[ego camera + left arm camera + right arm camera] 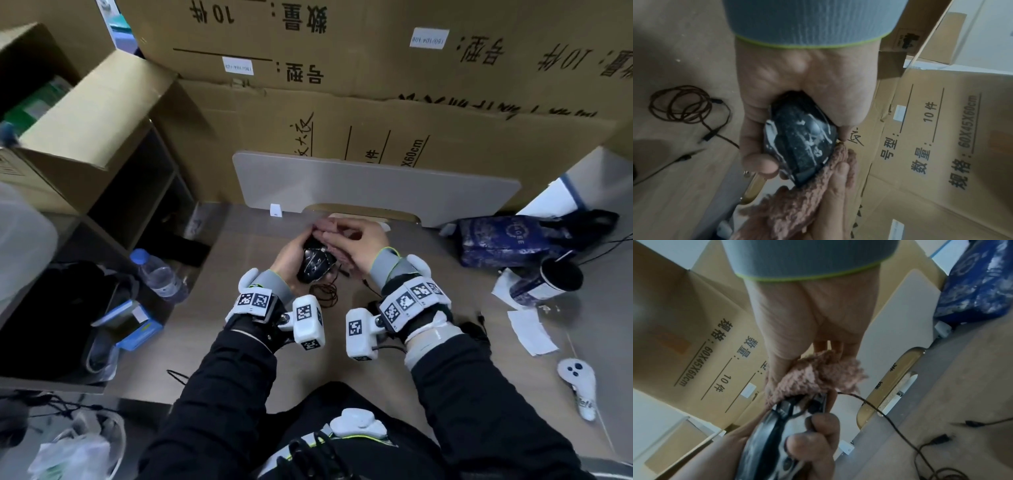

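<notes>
A black computer mouse (313, 262) smeared with white streaks sits in my left hand (291, 260), fingers curled round it. In the left wrist view the mouse (803, 138) shows its streaked top and scroll wheel. My right hand (349, 240) holds a pinkish-brown fluffy cloth (797, 203) against the front end of the mouse. The right wrist view shows the cloth (818, 374) bunched between thumb and fingers over the mouse (768, 434). The mouse's brown cable (885, 417) trails off to the floor.
Large cardboard boxes (376, 85) stand behind a grey board (342, 181). A water bottle (157, 274) and an open box (85, 113) are at left. A blue bag (507, 240), a dark cup (548, 281), paper slips (529, 330) and a white controller (579, 383) lie at right. A coiled cable (682, 104) lies on the floor.
</notes>
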`<action>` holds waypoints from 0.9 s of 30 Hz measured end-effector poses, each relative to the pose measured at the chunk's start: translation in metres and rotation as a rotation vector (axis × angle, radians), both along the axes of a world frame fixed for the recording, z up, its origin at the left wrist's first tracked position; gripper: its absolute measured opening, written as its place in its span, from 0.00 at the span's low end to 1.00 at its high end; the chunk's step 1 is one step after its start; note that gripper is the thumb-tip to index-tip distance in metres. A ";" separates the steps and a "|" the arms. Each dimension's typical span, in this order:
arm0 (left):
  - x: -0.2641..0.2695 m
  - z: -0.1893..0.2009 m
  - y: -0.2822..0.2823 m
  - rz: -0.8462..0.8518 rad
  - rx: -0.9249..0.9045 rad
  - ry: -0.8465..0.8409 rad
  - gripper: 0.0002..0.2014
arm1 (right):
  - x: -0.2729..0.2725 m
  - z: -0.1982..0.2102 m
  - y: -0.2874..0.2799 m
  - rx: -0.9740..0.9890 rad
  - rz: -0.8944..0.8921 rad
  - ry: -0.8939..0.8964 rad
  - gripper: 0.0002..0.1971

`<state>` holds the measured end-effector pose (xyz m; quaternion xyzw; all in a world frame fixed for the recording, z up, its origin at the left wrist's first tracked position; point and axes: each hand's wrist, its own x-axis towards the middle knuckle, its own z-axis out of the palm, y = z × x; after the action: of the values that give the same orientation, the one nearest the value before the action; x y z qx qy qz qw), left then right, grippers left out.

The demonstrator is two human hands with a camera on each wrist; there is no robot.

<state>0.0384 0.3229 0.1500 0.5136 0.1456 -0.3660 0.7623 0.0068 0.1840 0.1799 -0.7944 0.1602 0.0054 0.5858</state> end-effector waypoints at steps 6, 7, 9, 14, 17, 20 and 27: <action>0.006 -0.006 -0.009 -0.006 0.011 -0.040 0.25 | 0.008 -0.005 -0.022 -0.237 -0.208 -0.006 0.14; 0.007 -0.003 -0.009 0.002 0.002 -0.035 0.26 | 0.010 -0.006 -0.024 -0.205 -0.262 0.004 0.13; 0.010 -0.006 -0.009 0.009 -0.010 -0.028 0.28 | 0.009 -0.007 -0.030 -0.187 -0.378 0.028 0.13; 0.006 -0.011 -0.011 0.092 0.029 0.041 0.26 | -0.002 -0.003 -0.030 -0.072 -0.085 -0.074 0.15; 0.003 -0.012 -0.009 0.091 0.058 0.053 0.23 | -0.004 -0.015 -0.022 -0.139 0.092 -0.107 0.13; 0.002 -0.012 -0.003 0.061 0.094 0.055 0.24 | -0.003 -0.018 -0.030 -0.199 -0.120 -0.072 0.10; -0.007 -0.007 -0.014 0.035 0.180 -0.023 0.17 | -0.011 0.005 -0.015 -0.053 0.144 -0.120 0.13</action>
<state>0.0310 0.3086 0.1432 0.5813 0.1781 -0.3323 0.7211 -0.0041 0.1693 0.1849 -0.8181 0.0673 -0.0042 0.5710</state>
